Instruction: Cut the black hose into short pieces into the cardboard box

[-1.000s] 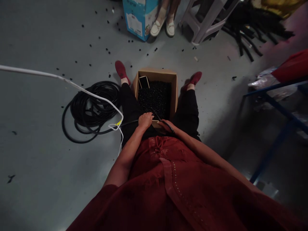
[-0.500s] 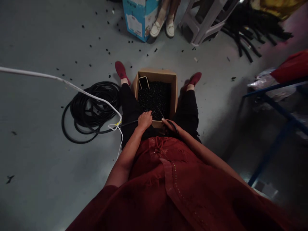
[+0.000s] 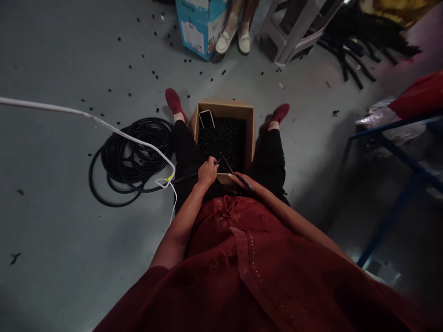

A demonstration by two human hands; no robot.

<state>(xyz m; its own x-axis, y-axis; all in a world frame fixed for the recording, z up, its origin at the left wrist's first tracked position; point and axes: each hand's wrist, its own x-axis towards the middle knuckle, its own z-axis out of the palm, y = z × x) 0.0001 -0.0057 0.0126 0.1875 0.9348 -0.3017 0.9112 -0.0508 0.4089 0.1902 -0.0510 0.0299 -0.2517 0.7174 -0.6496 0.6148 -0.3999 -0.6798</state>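
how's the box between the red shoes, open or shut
Open: the box has no lid across its top, and the black pieces inside show from above.

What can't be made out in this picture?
Head view:
Bladed tool: handle partly covered by the right hand.
Black hose: gripped stretch hidden by the left hand.
Black pieces in the cardboard box: too small and dark to tell apart.
Other person's legs: cut off above by the top edge.

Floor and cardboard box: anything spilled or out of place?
Yes. Small black pieces lie strewn on the floor beyond the cardboard box, which holds similar-looking bits. A pale-edged dark rectangle, perhaps a phone, sits askew in its far-left corner, unlike the bits.
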